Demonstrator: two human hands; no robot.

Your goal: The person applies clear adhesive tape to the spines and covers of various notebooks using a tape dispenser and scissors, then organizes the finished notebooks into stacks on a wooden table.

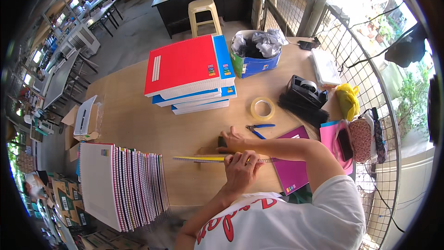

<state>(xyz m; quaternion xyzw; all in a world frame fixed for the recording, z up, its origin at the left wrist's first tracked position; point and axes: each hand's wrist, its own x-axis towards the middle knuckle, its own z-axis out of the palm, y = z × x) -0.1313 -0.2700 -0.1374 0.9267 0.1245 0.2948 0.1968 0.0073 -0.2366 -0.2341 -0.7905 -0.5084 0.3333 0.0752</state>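
A thin yellow-covered spiral notebook (pixel 199 159) stands on edge on the wooden table (pixel 138 125), close in front of me. My left hand (pixel 241 169) is closed on its wire-bound edge from the near side. My right hand (pixel 232 140) lies just behind the notebook, its forearm coming in from the right. Its fingers curl at a small dark object (pixel 222 141), and I cannot make out whether they grip it.
A stack of red and blue notebooks (pixel 187 71) sits mid-table. A row of spiral notebooks (pixel 134 185) stands at the near left. Around my hands are blue-handled pliers (pixel 259 128), a tape roll (pixel 262 109), a purple notebook (pixel 291 171), a black tape dispenser (pixel 303 93) and a blue box (pixel 255 60).
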